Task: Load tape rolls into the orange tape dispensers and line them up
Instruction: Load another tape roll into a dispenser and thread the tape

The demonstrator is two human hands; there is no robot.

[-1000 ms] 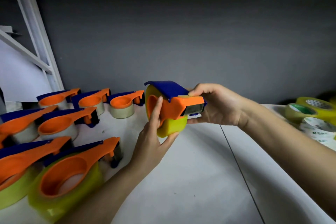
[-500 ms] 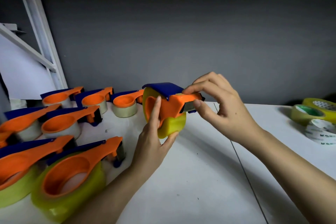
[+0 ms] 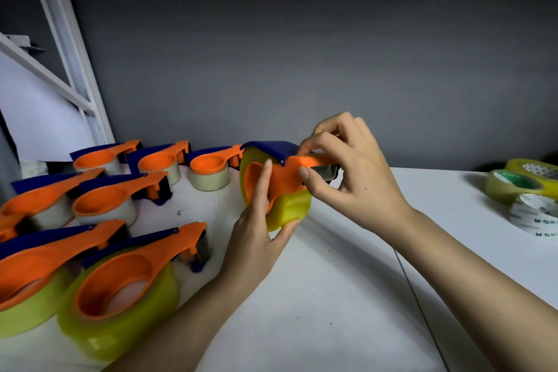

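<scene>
Dispenser (image 3: pixel 282 174) with its yellow roll (image 3: pixel 290 208) stays cradled in your left hand (image 3: pixel 256 238); your right hand (image 3: pixel 347 172) has shifted to pinching the cutter end, so threading seems underway

Loaded orange tape dispensers (image 3: pixel 129 281): eight; one of them held upright
Loose tape rolls (image 3: pixel 513 187): three
Hands (image 3: pixel 256 238): two

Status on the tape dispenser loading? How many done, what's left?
Done: seven loaded dispensers lined up at left on the table. In hand: left hand holds a dispenser with a yellow roll; right hand pinches near its cutter end. Left: three loose rolls at far right.
</scene>
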